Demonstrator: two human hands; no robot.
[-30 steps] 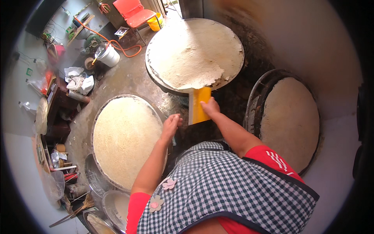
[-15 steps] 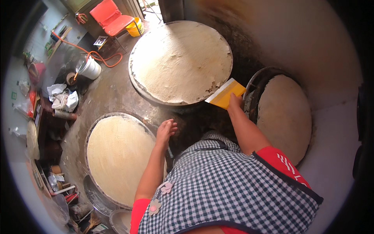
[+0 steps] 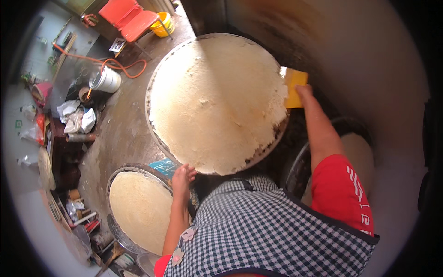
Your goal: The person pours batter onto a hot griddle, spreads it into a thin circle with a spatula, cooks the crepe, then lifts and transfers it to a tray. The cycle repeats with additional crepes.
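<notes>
Right hand [image 3: 303, 92] clamped on a yellow scraper [image 3: 294, 83], I have its pale edge up against the right side of the sheet [image 3: 217, 101] on the large round griddle [image 3: 282, 130]. That sheet spreads left of my right hand, pale and nearly covering the griddle, brightly lit over its left part and ragged at the lower right, where dark patches show. My left hand [image 3: 183, 174] is at the griddle's near edge, with its fingers loosely curled; whether they touch or grip the rim I cannot tell. Just beyond the left hand, to its left, something blue [image 3: 164, 166] shows between that griddle and a second one [image 3: 134, 166], which carries a smooth pale sheet of its own below and left of the hand. Below my right hand, partly behind my arm, sits a third griddle [image 3: 295, 168], also covered with a pale layer. Well apart from my left hand, far ahead and leftward, are a white bucket [image 3: 108, 79], an orange hose [image 3: 127, 67], a red chair [image 3: 138, 25] and a yellow bucket [image 3: 161, 28].
</notes>
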